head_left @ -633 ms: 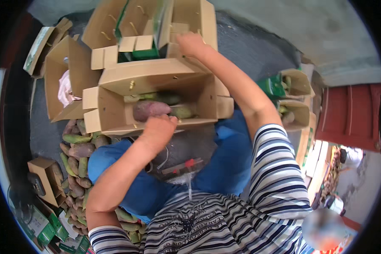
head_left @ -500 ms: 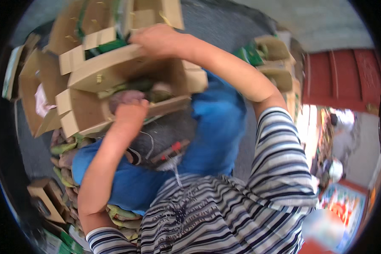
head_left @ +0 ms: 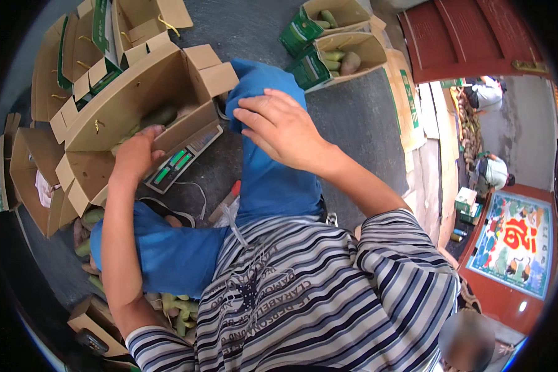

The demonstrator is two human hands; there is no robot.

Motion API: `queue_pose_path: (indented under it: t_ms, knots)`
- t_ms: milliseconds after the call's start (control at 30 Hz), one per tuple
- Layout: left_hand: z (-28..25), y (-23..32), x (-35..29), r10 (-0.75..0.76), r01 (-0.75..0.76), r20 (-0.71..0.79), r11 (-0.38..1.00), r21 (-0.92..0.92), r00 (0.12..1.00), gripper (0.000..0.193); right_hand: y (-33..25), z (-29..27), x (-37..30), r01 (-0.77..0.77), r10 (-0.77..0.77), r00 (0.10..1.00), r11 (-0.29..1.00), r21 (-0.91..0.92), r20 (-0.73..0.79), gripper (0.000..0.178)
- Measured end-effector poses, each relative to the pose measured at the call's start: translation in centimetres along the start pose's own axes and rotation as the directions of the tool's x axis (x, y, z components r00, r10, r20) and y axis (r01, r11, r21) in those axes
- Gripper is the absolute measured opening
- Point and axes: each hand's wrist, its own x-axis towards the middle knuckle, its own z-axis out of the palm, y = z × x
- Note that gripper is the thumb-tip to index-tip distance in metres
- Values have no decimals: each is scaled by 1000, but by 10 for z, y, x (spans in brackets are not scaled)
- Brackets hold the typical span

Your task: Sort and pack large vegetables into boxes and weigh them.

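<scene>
Cardboard box [head_left: 130,102] could tip if the left hand [head_left: 136,152], grip unclear, presses its near wall [head_left: 192,124], while the right hand [head_left: 279,127] hangs spread, empty, right of the box.

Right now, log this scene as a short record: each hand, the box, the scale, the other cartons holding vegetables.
Left hand: at the open cardboard box's near wall, grip hidden
Right hand: fingers loosely open over the blue trouser leg, nothing visible held
Box contents: dark green radish-like vegetable
Digital scale: by the box's near side, green display lit
Upper-right cartons: two, holding vegetables
</scene>
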Motion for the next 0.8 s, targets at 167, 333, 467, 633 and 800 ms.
queue_pose_path:
  t_ms: [167, 333, 467, 633, 800]
  knots:
    - [3, -2, 2, 22, -21, -31, 999, 27, 999, 45, -7, 9, -18, 52, -52, 999, 991, -124, -1, 39]
    - [7, -5, 1, 54, -55, -77, 998, -10, 996, 41, -16, 7, -16, 101, -104, 994, 992, -74, -37, 48]
    - [8, -5, 2, 43, -42, -55, 999, 11, 998, 41, -10, 3, -26, 37, -42, 985, 999, -30, -167, 53]
    - [7, -3, 5, 58, -59, -51, 998, -5, 997, 41, 16, 23, -51, -277, 301, 939, 948, 154, -166, 53]
    - [9, -6, 5, 58, -58, -55, 998, -4, 997, 43, 40, 28, -68, -465, 482, 869, 873, 149, -110, 48]
